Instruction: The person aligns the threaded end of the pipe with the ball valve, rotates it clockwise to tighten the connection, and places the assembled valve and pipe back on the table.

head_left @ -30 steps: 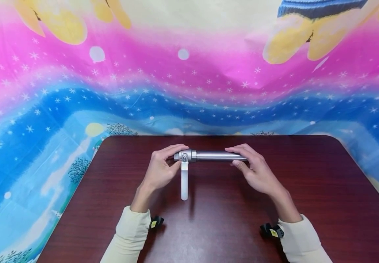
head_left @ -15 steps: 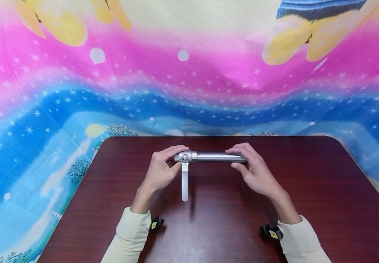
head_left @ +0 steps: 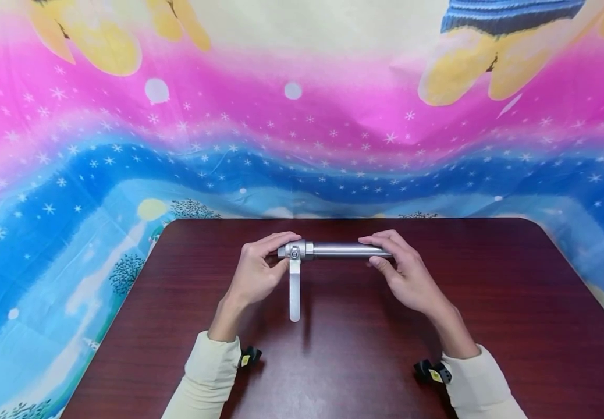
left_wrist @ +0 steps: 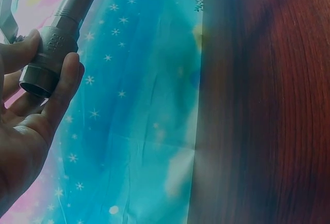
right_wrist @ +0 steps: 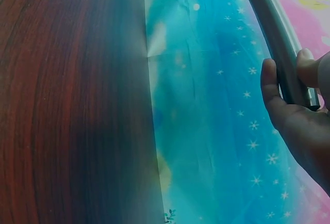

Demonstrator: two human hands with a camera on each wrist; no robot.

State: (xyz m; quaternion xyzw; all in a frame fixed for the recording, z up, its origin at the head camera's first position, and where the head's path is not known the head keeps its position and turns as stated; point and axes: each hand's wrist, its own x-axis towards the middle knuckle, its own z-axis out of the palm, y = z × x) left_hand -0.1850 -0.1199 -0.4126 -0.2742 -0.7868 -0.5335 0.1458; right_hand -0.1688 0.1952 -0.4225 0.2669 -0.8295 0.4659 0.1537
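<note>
A metal ball valve is joined to a straight steel pipe, and the two lie level above the table. My left hand grips the valve body with thumb and fingers. The valve's flat lever handle points toward me, square to the pipe. At the other end my right hand holds the pipe between thumb and fingers. In the left wrist view the valve's open end faces out past the palm. The pipe's free end shows beside the palm in the right wrist view.
A dark red wooden table spans below both hands. Behind it hangs a pink and blue snowflake-patterned cloth. Each wrist wears a small black camera, one by the left sleeve and one by the right sleeve.
The head view has tilted up very slightly, so the scene sits a little lower. Both hands keep their holds, and the valve and pipe show no clear movement.
</note>
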